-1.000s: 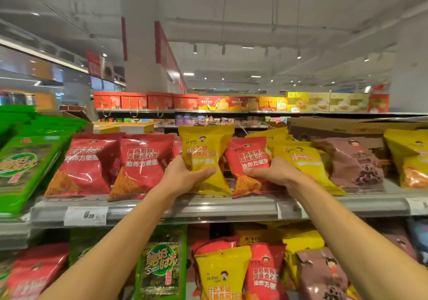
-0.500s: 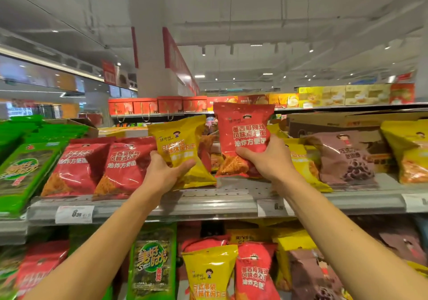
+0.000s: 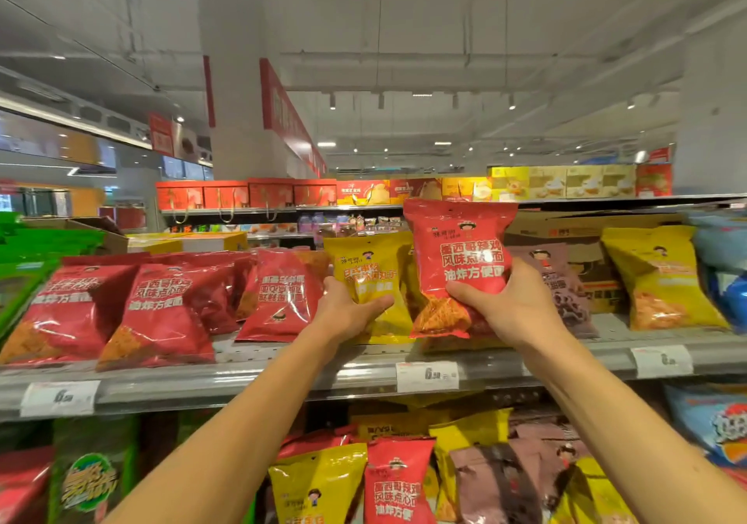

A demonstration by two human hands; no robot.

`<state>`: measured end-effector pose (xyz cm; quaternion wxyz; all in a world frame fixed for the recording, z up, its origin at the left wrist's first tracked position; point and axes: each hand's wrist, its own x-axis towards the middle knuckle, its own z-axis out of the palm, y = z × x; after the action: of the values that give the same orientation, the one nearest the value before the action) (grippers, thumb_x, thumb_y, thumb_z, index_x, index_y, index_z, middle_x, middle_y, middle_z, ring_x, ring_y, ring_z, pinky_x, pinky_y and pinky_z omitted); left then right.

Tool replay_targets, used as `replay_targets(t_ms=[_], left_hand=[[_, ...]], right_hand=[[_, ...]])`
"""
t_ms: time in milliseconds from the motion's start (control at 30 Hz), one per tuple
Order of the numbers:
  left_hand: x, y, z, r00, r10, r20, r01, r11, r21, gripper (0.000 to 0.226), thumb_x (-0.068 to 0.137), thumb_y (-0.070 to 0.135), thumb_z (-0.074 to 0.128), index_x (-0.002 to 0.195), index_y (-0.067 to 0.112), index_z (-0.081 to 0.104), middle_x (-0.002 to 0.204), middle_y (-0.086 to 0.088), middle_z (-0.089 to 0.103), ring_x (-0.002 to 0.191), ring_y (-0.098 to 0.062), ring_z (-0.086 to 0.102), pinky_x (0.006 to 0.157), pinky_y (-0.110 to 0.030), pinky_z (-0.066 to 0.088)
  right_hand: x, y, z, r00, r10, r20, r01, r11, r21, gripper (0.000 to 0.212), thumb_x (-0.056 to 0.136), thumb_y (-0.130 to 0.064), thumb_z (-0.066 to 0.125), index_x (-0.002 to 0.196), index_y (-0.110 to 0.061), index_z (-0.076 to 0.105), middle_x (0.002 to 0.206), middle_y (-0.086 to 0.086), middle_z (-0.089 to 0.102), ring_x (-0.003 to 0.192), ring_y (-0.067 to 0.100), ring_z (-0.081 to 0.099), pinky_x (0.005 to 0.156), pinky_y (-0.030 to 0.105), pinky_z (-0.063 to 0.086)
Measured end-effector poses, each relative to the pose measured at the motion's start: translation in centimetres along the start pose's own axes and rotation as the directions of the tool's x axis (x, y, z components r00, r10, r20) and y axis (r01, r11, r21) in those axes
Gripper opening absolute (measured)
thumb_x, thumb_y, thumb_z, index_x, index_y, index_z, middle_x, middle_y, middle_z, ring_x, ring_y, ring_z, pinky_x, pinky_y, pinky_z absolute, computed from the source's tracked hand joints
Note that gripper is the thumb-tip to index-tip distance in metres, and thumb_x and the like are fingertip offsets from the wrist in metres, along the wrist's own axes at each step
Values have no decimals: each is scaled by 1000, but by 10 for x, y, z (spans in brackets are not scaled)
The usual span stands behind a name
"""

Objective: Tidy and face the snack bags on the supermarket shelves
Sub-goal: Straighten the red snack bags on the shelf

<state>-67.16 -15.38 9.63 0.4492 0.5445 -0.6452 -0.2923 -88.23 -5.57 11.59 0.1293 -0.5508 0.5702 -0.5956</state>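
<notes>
Holding the red bag (image 3: 458, 264) upright above the shelf (image 3: 250, 380), the right hand (image 3: 511, 309) grips it by the lower right corner, thumb across the front and the other fingers hidden behind. The print faces outward, so I judge the bag is lifted clear in order to move it and not to turn it. It hangs in front of the yellow and brown bags, where its colour does not belong. Left of the red bag, the left hand (image 3: 347, 311) grips the yellow bag (image 3: 370, 277) low down, thumb curled over the front face, and keeps it standing on the shelf; probably this steadies it while its neighbour is taken out.

Further left of the red bag stands the red row (image 3: 161, 309), several bags of the same kind, leaning back and partly overlapping. This is most likely where the lifted bag should go. To the right of the red bag are a brown bag (image 3: 566, 293), half hidden by the right hand, and another yellow one (image 3: 663, 277). Below the red bag, price tags (image 3: 427, 376) sit on the shelf edge, and a lower shelf holds mixed bags, not yet sorted.
</notes>
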Motion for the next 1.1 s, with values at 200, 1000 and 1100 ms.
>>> replay_targets(t_ms=[200, 1000, 1100], left_hand=[[2, 3, -1, 992, -116, 43, 117, 993, -6, 119, 78, 55, 77, 153, -4, 6, 146, -23, 49, 132, -36, 50, 109, -48, 44], [-88, -114, -155, 743, 660, -111, -307, 484, 820, 30, 97, 46, 56, 103, 18, 66, 94, 7, 61, 91, -15, 54, 80, -30, 49], [-88, -115, -154, 752, 652, -93, -326, 491, 808, 30, 97, 46, 53, 99, 19, 66, 96, 6, 58, 93, -15, 50, 84, -31, 47]], right_hand=[[-6, 4, -1, 999, -11, 34, 12, 999, -31, 55, 70, -38, 91, 113, -20, 63, 102, -6, 71, 95, 17, 67, 89, 42, 56], [-43, -71, 219, 999, -6, 50, 14, 987, -161, 61, 75, -52, 84, 111, -17, 49, 115, 3, 64, 106, 28, 62, 92, 45, 51], [-43, -75, 233, 998, 5, 66, 3, 994, -114, 59, 73, -49, 86, 107, -19, 48, 110, 1, 67, 93, 21, 61, 78, 36, 50]])
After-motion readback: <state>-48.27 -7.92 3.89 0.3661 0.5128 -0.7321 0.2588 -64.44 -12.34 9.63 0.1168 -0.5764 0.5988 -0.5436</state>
